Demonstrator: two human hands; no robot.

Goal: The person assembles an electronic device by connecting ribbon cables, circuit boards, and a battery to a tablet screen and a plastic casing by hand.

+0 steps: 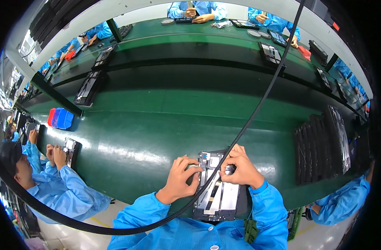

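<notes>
An opened tablet (229,198) lies on the green bench right in front of me, its circuit parts and pale battery exposed. At its upper left edge, my left hand (181,179) is curled, thumb and index finger meeting at the frame; whatever sits between the tips is too small to make out. Across from it, my right hand (242,167) bends over the upper right part of the tablet with thumb and index finger pinched together. What that pinch holds, if anything, is hidden. A thick black cable (257,110) crosses the view in front of the tablet.
Stacked black tablet casings (319,146) stand at the right of the green bench (136,137). Blue and red bins (62,118) sit at the left, near a co-worker (65,191) handling another device. More tablets (89,87) rest on the dark strip beyond.
</notes>
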